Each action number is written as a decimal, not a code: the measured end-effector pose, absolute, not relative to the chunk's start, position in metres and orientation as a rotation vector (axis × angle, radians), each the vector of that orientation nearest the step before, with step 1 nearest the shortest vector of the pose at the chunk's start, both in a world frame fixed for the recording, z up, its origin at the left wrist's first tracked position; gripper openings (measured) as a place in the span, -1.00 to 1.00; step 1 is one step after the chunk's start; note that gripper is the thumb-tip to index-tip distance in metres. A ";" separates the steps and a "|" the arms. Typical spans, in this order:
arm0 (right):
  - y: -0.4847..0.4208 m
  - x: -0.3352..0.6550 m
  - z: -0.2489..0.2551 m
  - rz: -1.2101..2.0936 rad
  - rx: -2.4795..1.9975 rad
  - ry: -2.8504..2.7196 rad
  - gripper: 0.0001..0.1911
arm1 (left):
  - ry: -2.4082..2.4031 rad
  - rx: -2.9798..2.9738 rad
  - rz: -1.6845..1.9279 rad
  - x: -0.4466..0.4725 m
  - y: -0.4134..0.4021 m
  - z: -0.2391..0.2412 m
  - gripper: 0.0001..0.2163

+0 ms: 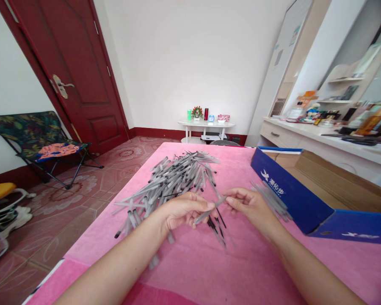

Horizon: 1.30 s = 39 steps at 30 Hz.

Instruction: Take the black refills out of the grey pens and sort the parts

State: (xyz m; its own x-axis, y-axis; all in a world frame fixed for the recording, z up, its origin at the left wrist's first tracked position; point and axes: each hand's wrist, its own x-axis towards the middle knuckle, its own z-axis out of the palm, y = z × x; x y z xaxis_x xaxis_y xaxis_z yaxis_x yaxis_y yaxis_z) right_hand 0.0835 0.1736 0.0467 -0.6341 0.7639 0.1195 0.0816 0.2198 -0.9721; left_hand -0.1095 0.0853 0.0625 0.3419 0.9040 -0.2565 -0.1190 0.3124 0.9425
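Note:
Over the pink cloth (190,258), a slim grey, see-through pen (220,201) is held slantwise between my two hands. My left hand (190,209) pinches it by its lower left part, with thumb and fingers closed. At the upper right end, the fingertips of my right hand (246,204) close on the same pen. Behind my left hand spreads a big loose pile of grey pens (178,176), several with black ends. Thin black sticks like refills (216,232) lie just below the hands. Right of my right hand lies a blurred row of grey barrels (271,199).
An open blue cardboard box (292,201) stands on the table's right side, beside the row of barrels. Beyond it runs a white counter (324,131) crowded with bottles. A folding chair (57,144) and a red door (73,76) are at the left.

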 end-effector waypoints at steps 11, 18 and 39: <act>0.146 0.071 0.041 2.102 -0.675 -1.295 -0.81 | 1.245 1.392 1.428 -0.089 0.086 0.067 -0.68; 0.133 0.066 0.041 2.169 -0.619 -1.405 -0.77 | 1.468 1.478 1.544 -0.089 0.079 0.077 -0.78; 0.229 0.151 0.055 -0.306 -1.920 -2.332 -0.77 | 1.603 1.120 0.936 -0.108 0.098 0.038 -0.69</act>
State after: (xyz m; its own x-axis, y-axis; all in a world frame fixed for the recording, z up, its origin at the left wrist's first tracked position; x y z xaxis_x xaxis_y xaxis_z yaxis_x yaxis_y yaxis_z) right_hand 0.1511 0.2286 0.0553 -0.1970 0.9580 0.2083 0.9793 0.1823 0.0877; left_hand -0.1077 0.0981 0.0379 -0.1455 0.9537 -0.2631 0.2397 0.2920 0.9259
